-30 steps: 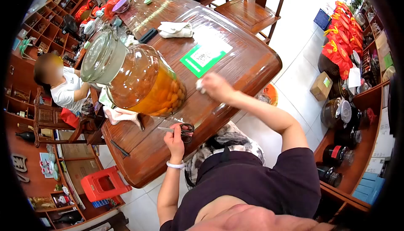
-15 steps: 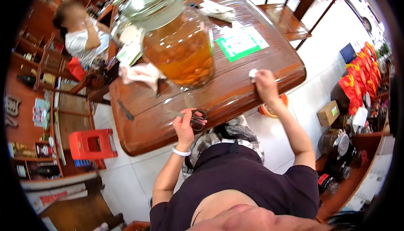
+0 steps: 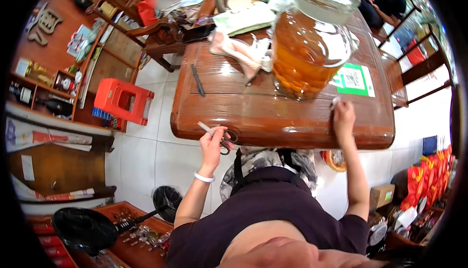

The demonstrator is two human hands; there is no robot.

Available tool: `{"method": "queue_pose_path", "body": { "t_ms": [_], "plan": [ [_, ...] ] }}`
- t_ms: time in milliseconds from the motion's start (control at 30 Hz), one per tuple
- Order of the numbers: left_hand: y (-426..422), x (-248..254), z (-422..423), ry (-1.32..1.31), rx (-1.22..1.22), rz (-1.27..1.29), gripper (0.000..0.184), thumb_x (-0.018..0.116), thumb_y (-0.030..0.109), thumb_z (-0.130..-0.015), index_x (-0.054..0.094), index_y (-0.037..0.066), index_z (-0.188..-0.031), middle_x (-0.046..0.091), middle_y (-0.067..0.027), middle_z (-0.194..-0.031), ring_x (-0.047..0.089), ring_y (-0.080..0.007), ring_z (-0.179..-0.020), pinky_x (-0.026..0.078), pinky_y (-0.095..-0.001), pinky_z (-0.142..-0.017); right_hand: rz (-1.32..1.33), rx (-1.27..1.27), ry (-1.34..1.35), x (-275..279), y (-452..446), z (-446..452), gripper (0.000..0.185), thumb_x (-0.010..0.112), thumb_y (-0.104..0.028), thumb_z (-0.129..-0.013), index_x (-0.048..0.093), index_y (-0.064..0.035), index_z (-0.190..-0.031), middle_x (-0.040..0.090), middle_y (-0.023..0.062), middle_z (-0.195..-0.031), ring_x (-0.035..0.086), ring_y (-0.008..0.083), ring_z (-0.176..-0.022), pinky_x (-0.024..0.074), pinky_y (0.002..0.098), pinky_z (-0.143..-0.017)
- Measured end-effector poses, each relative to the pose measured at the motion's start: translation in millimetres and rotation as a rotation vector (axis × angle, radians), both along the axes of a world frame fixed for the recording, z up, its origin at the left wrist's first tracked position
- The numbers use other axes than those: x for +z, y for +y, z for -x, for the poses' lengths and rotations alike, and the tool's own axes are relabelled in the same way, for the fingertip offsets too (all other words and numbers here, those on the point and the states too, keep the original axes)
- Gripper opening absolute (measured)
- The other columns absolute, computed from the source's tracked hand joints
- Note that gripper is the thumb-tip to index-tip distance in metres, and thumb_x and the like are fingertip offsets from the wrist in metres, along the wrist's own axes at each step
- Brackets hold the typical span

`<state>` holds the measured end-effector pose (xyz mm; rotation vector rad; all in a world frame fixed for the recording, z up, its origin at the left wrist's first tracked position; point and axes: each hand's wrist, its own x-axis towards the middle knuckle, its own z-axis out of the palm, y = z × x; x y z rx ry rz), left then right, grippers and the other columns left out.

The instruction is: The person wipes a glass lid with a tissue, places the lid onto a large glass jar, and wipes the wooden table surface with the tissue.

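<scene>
My left hand (image 3: 211,146) is closed round a pair of scissors (image 3: 227,140) at the front edge of the wooden table (image 3: 292,121), blades pointing up and left. My right hand (image 3: 344,116) rests low over the right part of the tabletop, fingers pinched on a small white wad (image 3: 335,102). Just behind it lies a green and white QR code card (image 3: 355,79). A big lidded glass jar (image 3: 312,48) of orange liquid and round fruit stands beside the card. Left of the jar are a pink cloth (image 3: 239,53) and a dark thin tool (image 3: 198,79).
A red stool (image 3: 124,99) stands on the floor at the left. One person sits behind the table at the upper left, another (image 3: 378,0) at the upper right. A black fan (image 3: 85,229) is at the lower left. Red bags (image 3: 426,178) stand at the right.
The view has swung left, so the table and jar appear further right. My right hand has stayed near the card with the white wad; my left hand still holds the scissors.
</scene>
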<state>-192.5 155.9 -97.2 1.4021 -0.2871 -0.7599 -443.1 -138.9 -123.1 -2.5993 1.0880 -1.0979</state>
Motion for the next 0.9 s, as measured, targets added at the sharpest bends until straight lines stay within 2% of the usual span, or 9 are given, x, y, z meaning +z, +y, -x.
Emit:
{"method": "queue_pose_path", "body": {
  "t_ms": [233, 367, 500, 533, 700, 767, 833, 867, 900],
  "plan": [
    [-20.1, 4.1, -36.2, -0.123, -0.089, -0.002, 0.032, 0.051, 0.01, -0.085, 0.043, -0.003, -0.113, 0.055, -0.0078, -0.071, 0.056, -0.0167, -0.047, 0.043, -0.0242, -0.041, -0.115, 0.352, 0.029, 3.9, 83.1, -94.3, 0.011, 0.055, -0.007, -0.078, 0.057, 0.0006, -0.087, 0.056, 0.0154, -0.086, 0.055, 0.0289, -0.077, 0.0461, 0.0364, -0.065],
    [-30.5, 14.8, -50.8, -0.204, -0.051, 0.009, 0.043, 0.052, 0.009, -0.083, 0.037, -0.006, -0.12, 0.055, -0.0068, -0.071, 0.054, -0.0129, -0.045, 0.04, -0.0226, -0.039, -0.527, 0.586, -0.135, 0.7, 135.5, -171.8, 0.014, 0.052, -0.011, -0.082, 0.055, 0.0014, -0.087, 0.054, 0.0168, -0.089, 0.053, 0.0312, -0.081, 0.0441, 0.0372, -0.068],
    [-33.0, 16.3, -71.5, -0.322, -0.006, -0.006, 0.042, 0.052, 0.007, -0.082, 0.037, -0.005, -0.119, 0.056, -0.0071, -0.068, 0.051, -0.0104, -0.043, 0.039, -0.0234, -0.037, -0.192, 0.827, -0.001, -0.6, 154.4, -213.6, 0.011, 0.054, -0.008, -0.077, 0.055, 0.0009, -0.084, 0.053, 0.0159, -0.088, 0.052, 0.0314, -0.083, 0.0431, 0.0378, -0.07],
    [-32.9, 18.3, -75.4, -0.336, -0.013, 0.003, 0.042, 0.052, 0.007, -0.082, 0.037, -0.005, -0.119, 0.056, -0.0071, -0.068, 0.051, -0.0104, -0.043, 0.039, -0.0234, -0.037, -0.21, 0.813, -0.058, 1.1, 152.0, -210.9, 0.013, 0.061, -0.006, -0.072, 0.059, -0.0017, -0.085, 0.055, 0.0131, -0.087, 0.053, 0.0305, -0.08, 0.0452, 0.0373, -0.069],
    [-49.1, 17.7, -84.3, -0.409, -0.168, -0.145, 0.025, 0.055, 0.01, -0.08, 0.051, -0.004, -0.101, 0.058, -0.0046, -0.063, 0.05, -0.0072, -0.044, 0.038, -0.0219, -0.038, -0.2, 0.622, -0.09, -1.5, 107.6, -141.9, 0.014, 0.062, -0.005, -0.071, 0.06, -0.0013, -0.085, 0.056, 0.0133, -0.088, 0.054, 0.0307, -0.082, 0.0454, 0.0362, -0.07],
    [-62.4, 10.3, -88.5, -0.51, -0.203, -0.194, 0.024, 0.057, 0.013, -0.078, 0.055, -0.002, -0.097, 0.06, -0.0073, -0.065, 0.055, -0.013, -0.049, 0.042, -0.0262, -0.045, -0.196, 0.487, -0.059, 4.5, 86.1, -97.3, 0.02, 0.062, -0.003, -0.069, 0.06, -0.0022, -0.089, 0.056, 0.0143, -0.091, 0.053, 0.0316, -0.085, 0.0452, 0.0386, -0.072],
    [-78.0, -0.6, -92.9, -0.846, -0.252, -0.234, 0.023, 0.058, 0.016, -0.076, 0.058, 0.0, -0.092, 0.062, -0.0116, -0.07, 0.059, -0.0251, -0.059, 0.046, -0.033, -0.057, -0.187, 0.28, -0.085, -2.5, 62.6, -51.4, 0.019, 0.062, -0.001, -0.069, 0.059, -0.0018, -0.088, 0.056, 0.0146, -0.091, 0.054, 0.0312, -0.085, 0.0451, 0.0382, -0.072],
    [-85.0, 8.9, -89.9, -0.908, -0.262, -0.37, 0.025, 0.059, 0.021, -0.073, 0.06, 0.001, -0.089, 0.062, -0.0152, -0.079, 0.057, -0.0338, -0.076, 0.045, -0.0391, -0.07, -0.182, 0.189, -0.082, -3.7, 49.6, -28.3, 0.019, 0.062, -0.001, -0.069, 0.059, -0.0016, -0.088, 0.056, 0.0147, -0.091, 0.054, 0.0309, -0.085, 0.045, 0.0381, -0.072],
    [-92.7, 7.3, -91.2, -0.912, -0.275, -0.363, 0.025, 0.059, 0.021, -0.073, 0.06, 0.001, -0.089, 0.062, -0.0152, -0.079, 0.057, -0.0338, -0.076, 0.045, -0.0391, -0.07, -0.18, 0.096, -0.078, -5.6, 36.4, -5.4, 0.019, 0.061, -0.001, -0.07, 0.059, -0.0014, -0.089, 0.056, 0.0148, -0.09, 0.054, 0.0306, -0.084, 0.0449, 0.038, -0.072]
  ]
}}
